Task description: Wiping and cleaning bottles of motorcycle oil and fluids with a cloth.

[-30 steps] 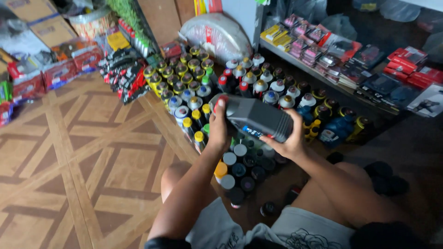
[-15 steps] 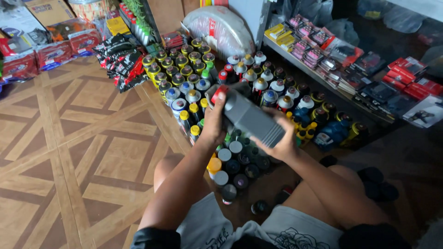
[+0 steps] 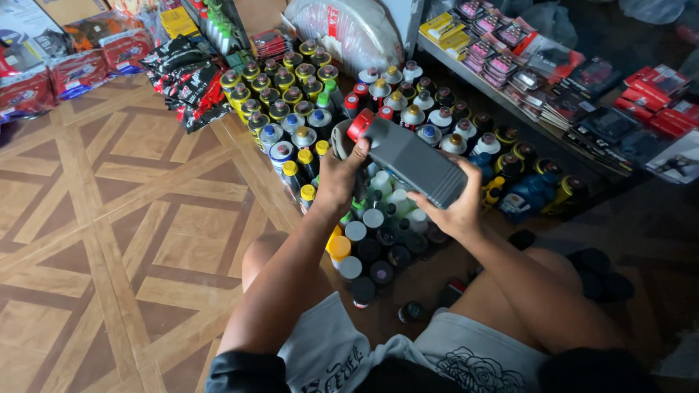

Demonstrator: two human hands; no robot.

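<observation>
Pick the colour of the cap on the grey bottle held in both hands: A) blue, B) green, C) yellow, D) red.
D: the grey bottle, lying tilted between the left hand and the right hand, ends in a red cap at its upper left end.
</observation>
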